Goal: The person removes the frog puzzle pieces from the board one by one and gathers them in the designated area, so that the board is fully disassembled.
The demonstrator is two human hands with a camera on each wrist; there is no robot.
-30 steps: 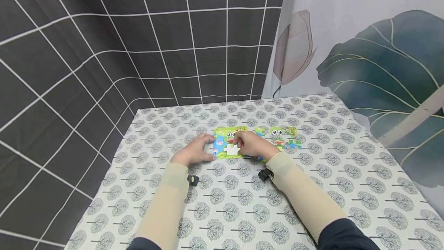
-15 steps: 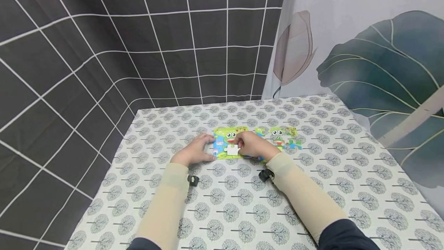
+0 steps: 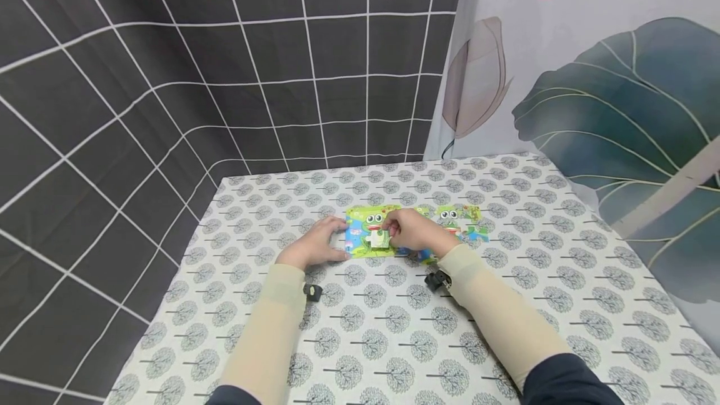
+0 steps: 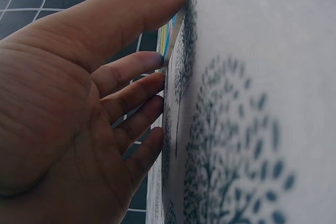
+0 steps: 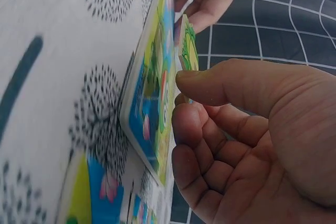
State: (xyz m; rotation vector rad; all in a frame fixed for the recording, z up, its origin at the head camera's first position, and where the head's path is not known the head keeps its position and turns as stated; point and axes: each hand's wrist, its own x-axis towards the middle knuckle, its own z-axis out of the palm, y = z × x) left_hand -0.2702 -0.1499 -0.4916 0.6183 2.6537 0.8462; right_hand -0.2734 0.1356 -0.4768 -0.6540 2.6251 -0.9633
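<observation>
A flat puzzle board [image 3: 355, 234] with a frog picture lies toward the back of the table. Between thumb and index finger, my right hand [image 3: 415, 230] pinches a puzzle piece [image 3: 380, 240], held just above the board's right part. The right wrist view shows the green printed face of that puzzle piece [image 5: 188, 48], apart from the board [image 5: 142, 108] below. My left hand [image 3: 316, 244] rests at the board's left edge, thumb and fingers spread and fairly straight. In the left wrist view, the fingertips of the left hand [image 4: 89, 93] touch the board's edge and the cloth.
Several loose puzzle pieces [image 3: 477, 234] lie right of the board, one showing frog eyes [image 3: 449, 214]. A tree-print cloth [image 3: 374, 324] covers the table. A dark grid curtain [image 3: 337, 99] hangs behind, and a pale leaf-print curtain [image 3: 619, 117] at the right.
The right hand has shifted slightly right and tilted with the puzzle piece, whose visible face looks less plain white than before. The left hand has stayed in place.
</observation>
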